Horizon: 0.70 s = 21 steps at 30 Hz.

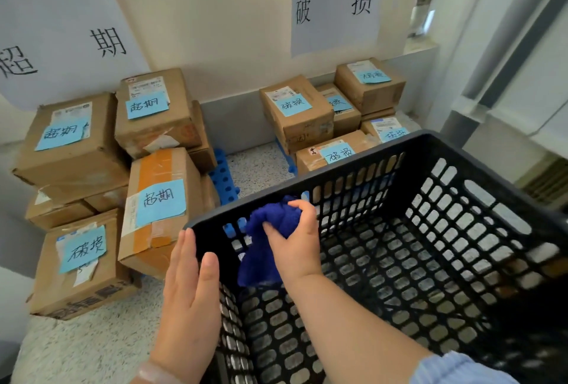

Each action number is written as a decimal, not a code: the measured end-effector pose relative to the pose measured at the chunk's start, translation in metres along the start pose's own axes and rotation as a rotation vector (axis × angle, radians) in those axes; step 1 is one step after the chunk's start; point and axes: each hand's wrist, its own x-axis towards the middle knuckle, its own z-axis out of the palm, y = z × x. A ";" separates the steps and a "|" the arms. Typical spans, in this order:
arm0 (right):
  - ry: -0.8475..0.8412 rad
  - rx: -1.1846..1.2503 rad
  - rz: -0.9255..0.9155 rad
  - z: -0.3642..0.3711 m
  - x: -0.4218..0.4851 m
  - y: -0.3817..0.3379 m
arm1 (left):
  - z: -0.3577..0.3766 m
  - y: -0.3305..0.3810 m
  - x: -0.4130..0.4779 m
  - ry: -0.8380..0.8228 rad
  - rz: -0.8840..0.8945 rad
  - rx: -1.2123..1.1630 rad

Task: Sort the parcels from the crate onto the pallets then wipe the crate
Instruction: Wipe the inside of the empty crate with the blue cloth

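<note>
A black slatted plastic crate (430, 230) fills the lower right, tilted, with no parcels visible inside. My right hand (295, 242) is inside it and grips a dark blue cloth (267, 239) against the crate's inner left wall. My left hand (190, 285) holds the crate's near left corner, fingers straight along the outside and thumb over the rim. Cardboard parcels with blue labels stand in two groups by the wall: a left stack (153, 113) and a right stack (295, 113).
Blue plastic pallets (224, 177) show under the stacks, with a strip of speckled floor (258, 165) between them. Two paper signs (335, 5) hang on the wall above. One parcel (80, 263) sits at the front left. White cabinet frames stand at right.
</note>
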 end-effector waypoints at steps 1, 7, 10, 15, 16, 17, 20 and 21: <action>0.028 0.035 0.026 -0.008 0.004 -0.002 | 0.000 0.002 0.000 -0.008 -0.014 0.003; 0.360 0.135 0.185 -0.076 0.044 -0.012 | 0.004 0.012 -0.007 0.008 -0.050 0.058; 0.467 0.215 0.201 -0.110 0.066 -0.015 | 0.007 0.013 -0.007 0.032 -0.043 0.061; 0.700 0.329 0.255 -0.154 0.114 -0.017 | 0.010 0.011 -0.007 0.079 -0.013 0.087; 0.671 0.309 0.258 -0.158 0.122 -0.014 | 0.011 0.011 -0.007 0.089 0.005 0.097; 0.623 0.278 0.273 -0.158 0.127 -0.012 | 0.011 0.010 -0.007 0.098 0.022 0.104; 0.502 0.226 0.323 -0.139 0.124 0.000 | 0.012 0.011 -0.005 0.117 0.034 0.117; 0.488 0.228 0.315 -0.128 0.117 0.004 | 0.013 0.012 -0.004 0.109 0.025 0.121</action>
